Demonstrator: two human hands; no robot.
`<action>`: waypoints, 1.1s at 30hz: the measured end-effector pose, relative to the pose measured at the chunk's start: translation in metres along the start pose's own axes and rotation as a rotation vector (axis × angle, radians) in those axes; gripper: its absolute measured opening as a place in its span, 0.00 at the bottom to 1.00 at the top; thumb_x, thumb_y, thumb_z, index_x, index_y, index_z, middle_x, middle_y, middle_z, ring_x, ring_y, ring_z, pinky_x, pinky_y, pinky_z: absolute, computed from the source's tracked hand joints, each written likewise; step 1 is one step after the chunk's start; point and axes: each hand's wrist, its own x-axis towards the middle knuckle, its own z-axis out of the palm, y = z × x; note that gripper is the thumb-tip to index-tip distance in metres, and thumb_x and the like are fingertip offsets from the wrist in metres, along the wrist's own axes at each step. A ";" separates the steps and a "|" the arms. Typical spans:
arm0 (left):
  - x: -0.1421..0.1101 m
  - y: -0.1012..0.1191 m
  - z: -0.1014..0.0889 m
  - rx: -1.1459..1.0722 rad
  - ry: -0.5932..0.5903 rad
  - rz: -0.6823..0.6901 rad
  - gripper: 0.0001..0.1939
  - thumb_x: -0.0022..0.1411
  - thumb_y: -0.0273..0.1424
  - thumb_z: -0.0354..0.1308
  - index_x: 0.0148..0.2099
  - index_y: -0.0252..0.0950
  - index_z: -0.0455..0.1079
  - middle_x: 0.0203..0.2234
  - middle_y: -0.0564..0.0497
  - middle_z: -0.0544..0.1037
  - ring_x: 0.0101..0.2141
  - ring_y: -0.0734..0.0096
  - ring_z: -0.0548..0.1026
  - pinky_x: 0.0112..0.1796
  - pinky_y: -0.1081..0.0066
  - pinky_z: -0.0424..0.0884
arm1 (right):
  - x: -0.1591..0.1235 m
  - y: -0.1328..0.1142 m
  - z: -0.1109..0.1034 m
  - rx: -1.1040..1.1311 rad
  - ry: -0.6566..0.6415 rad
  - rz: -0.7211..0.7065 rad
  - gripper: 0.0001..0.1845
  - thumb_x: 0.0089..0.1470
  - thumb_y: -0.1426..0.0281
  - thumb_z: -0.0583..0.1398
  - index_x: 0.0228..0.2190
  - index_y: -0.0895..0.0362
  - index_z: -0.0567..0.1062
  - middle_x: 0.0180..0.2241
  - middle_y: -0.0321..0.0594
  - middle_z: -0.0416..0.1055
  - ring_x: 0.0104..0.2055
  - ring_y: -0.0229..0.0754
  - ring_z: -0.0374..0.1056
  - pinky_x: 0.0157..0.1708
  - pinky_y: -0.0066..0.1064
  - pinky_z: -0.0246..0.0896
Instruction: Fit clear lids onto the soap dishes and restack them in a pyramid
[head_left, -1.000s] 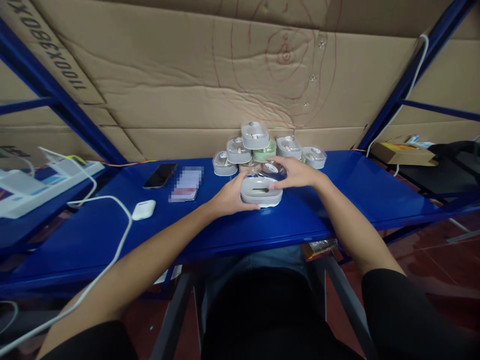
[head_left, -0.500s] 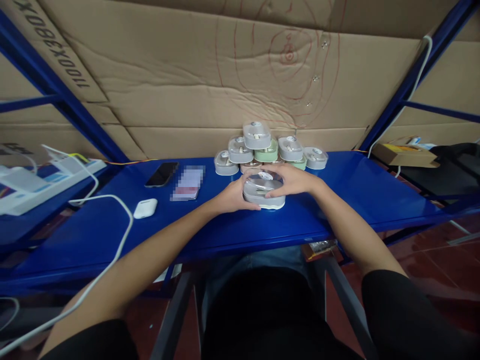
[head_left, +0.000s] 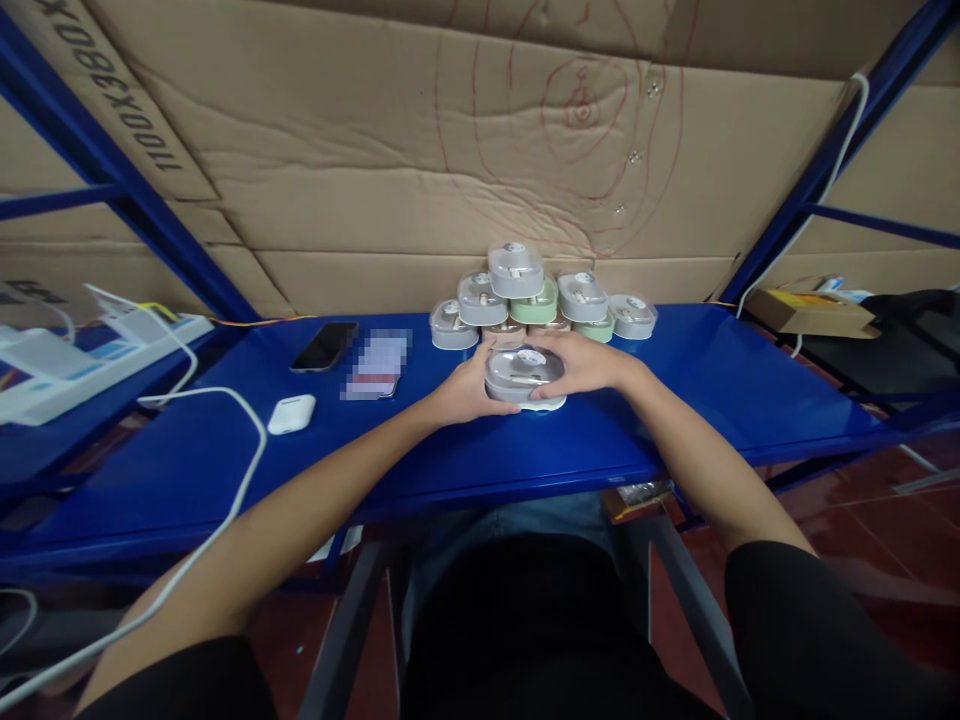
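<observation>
Grey clear-lidded container [head_left: 523,377] is gripped between left hand [head_left: 466,390] and right hand [head_left: 583,365], on or just above the table [head_left: 697,400], nearer than the piled containers [head_left: 534,302] — held from both sides, presumably so lid [head_left: 511,365] and base [head_left: 529,394] are kept aligned. Pile is tiered, likely to save width. Forearms [head_left: 322,490] are angled inward — thumbs [head_left: 504,408] placed in front.

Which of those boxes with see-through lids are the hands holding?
The grey box in front, between the left hand and right hand; the other boxes sit behind it.
</observation>
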 end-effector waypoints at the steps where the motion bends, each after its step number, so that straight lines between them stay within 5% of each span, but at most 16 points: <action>1: 0.000 -0.002 -0.001 0.004 -0.009 0.007 0.69 0.46 0.48 0.84 0.81 0.40 0.50 0.71 0.29 0.71 0.70 0.25 0.72 0.67 0.34 0.71 | 0.000 0.000 0.001 -0.009 0.007 -0.002 0.54 0.53 0.49 0.74 0.75 0.45 0.67 0.69 0.44 0.74 0.69 0.63 0.70 0.71 0.54 0.63; 11: -0.002 -0.013 -0.004 0.071 -0.038 -0.039 0.73 0.43 0.53 0.84 0.81 0.37 0.50 0.75 0.25 0.64 0.74 0.21 0.64 0.71 0.30 0.62 | 0.004 0.012 0.013 -0.029 0.038 -0.073 0.56 0.52 0.48 0.74 0.76 0.48 0.67 0.68 0.47 0.75 0.67 0.66 0.73 0.65 0.56 0.70; 33: -0.002 -0.006 -0.007 0.099 -0.064 0.038 0.61 0.48 0.51 0.82 0.75 0.37 0.59 0.71 0.31 0.71 0.70 0.29 0.71 0.69 0.37 0.67 | 0.003 0.013 0.018 -0.003 0.029 -0.041 0.57 0.49 0.47 0.75 0.75 0.48 0.67 0.64 0.49 0.77 0.62 0.65 0.75 0.62 0.56 0.73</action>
